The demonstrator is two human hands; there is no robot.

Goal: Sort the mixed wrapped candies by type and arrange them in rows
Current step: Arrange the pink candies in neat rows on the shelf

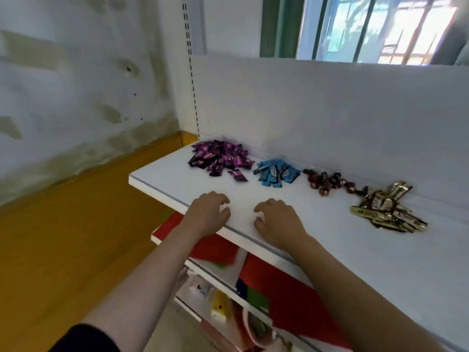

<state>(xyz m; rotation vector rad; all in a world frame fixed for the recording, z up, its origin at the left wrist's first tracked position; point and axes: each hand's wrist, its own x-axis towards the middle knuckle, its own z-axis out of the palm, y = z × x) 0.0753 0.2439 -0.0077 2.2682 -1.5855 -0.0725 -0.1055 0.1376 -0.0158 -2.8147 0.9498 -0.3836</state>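
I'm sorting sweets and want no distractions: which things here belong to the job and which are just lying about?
Job: purple candies, blue candies, dark red candies, gold candies, white shelf, left hand, right hand, both empty.
Lying about: red packets below the shelf, window.

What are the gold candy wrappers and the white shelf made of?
The gold candy wrappers look like shiny foil or foil-coated plastic: they glint and crinkle. The white shelf looks smooth and painted, maybe metal or coated board.
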